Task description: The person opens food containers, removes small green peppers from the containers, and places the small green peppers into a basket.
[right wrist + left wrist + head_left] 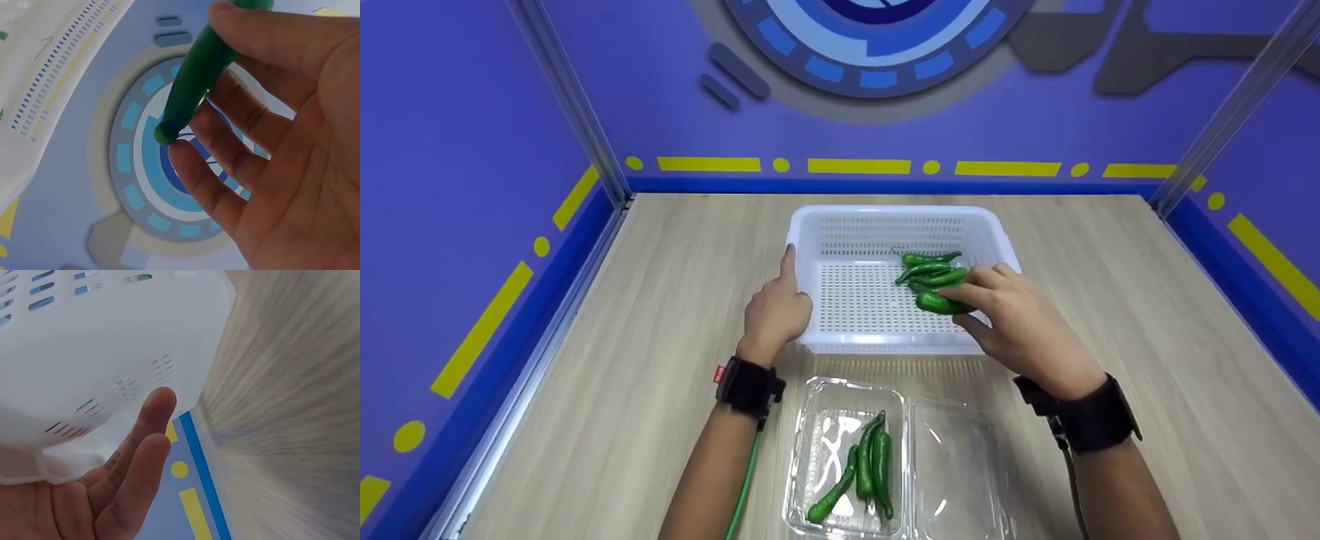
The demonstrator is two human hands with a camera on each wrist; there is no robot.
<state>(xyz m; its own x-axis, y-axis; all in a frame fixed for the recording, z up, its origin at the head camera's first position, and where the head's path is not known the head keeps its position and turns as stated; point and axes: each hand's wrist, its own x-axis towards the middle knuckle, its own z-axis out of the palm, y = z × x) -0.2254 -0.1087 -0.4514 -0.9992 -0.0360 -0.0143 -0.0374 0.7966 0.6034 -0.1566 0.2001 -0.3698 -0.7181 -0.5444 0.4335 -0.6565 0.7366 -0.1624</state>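
My right hand [1024, 322] pinches a green chili pepper [194, 84] between thumb and fingers, over the right part of the white basket [900, 346]. Several more green chili peppers [934, 277] lie inside the basket below and beyond it. Against the basket's left side rests my left hand [776, 311], its index finger pointing forward along the rim. The left wrist view shows its fingers [140, 478] fairly straight by the outer wall, under the rim; the thumb is hidden there. Nearer to me, an opened clear plastic clamshell box [799, 480] holds three green chili peppers [864, 469].
The box's clear lid [960, 472] lies folded out to the right, flat on the wooden table [607, 390]. Blue panels [675, 97] with yellow marks enclose the table at the back and both sides. A green cable [746, 472] runs along the left forearm.
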